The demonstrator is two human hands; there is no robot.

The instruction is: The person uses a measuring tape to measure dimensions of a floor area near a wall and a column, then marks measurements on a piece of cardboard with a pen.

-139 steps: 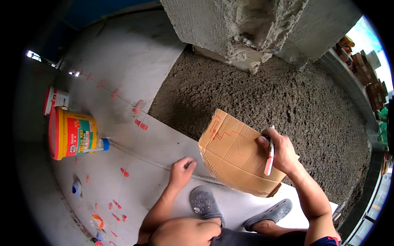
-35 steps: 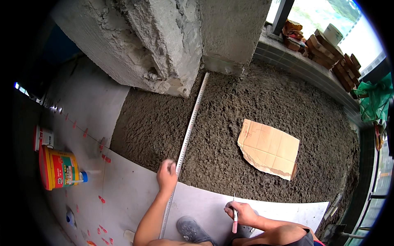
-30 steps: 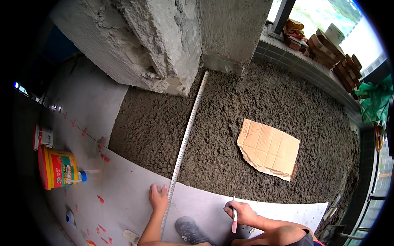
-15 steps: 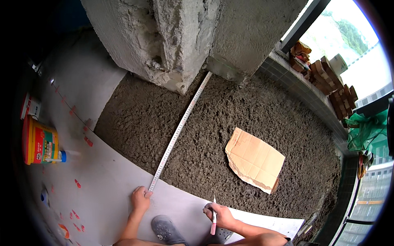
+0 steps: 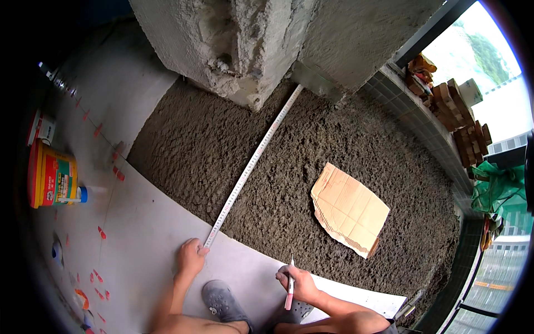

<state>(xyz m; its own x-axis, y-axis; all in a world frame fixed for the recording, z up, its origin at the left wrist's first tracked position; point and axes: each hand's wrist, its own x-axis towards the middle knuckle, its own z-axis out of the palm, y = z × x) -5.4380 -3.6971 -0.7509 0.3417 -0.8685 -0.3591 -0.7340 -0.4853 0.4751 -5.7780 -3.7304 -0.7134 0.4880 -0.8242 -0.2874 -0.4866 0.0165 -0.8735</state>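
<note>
My left hand [image 5: 192, 256] is closed on the near end of a tape measure [image 5: 251, 166]. Its white blade runs out across rough grey mortar [image 5: 183, 133] to the foot of a concrete pillar [image 5: 222, 50]. Whether a tape case sits inside my fist is hidden. In my right hand [image 5: 300, 285], a marker pen [image 5: 290, 289] with a pink end stands nearly upright, its thin tip pointing away from me. That hand hovers by the edge where the smooth grey floor tiles [image 5: 150, 222] meet the mortar.
A torn piece of cardboard [image 5: 351, 210] lies on the mortar. At the left stands a red and yellow bucket [image 5: 53, 177], with red tile clips [image 5: 102, 232] scattered nearby. Bricks [image 5: 453, 106] and a green net bag [image 5: 498, 186] line the window ledge. My grey clogs [image 5: 222, 300] rest on the tiles.
The view has shifted slightly, so the pillar, tape and cardboard sit a little differently in the picture. Both hands keep their holds on the tape measure and the marker pen.
</note>
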